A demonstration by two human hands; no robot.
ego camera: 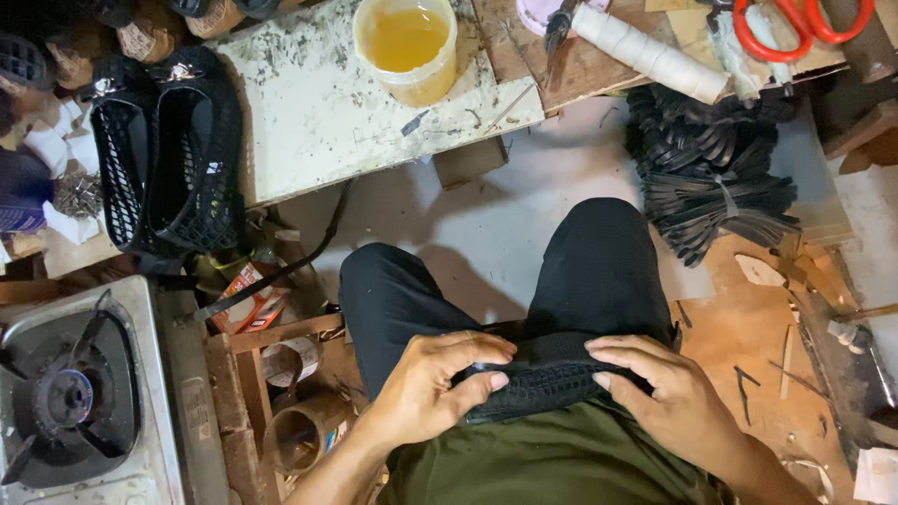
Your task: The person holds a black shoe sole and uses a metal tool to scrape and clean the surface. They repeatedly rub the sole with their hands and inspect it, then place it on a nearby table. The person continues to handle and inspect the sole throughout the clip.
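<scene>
A black mesh shoe upper (543, 379) lies across my lap, over my black trousers. My left hand (435, 383) grips its left end, thumb on top and fingers curled over the edge. My right hand (669, 397) presses on its right end with fingers bent over the material. Both hands hold the same piece, close to my green shirt. The piece's underside is hidden.
A low white worn board (318, 112) ahead carries a plastic tub of yellow liquid (406, 47). Two black mesh shoes (168, 150) lie at left, above a gas stove (75, 397). A stack of black cut strips (711, 178), red scissors (800, 23) and a white roll (650, 51) sit at right.
</scene>
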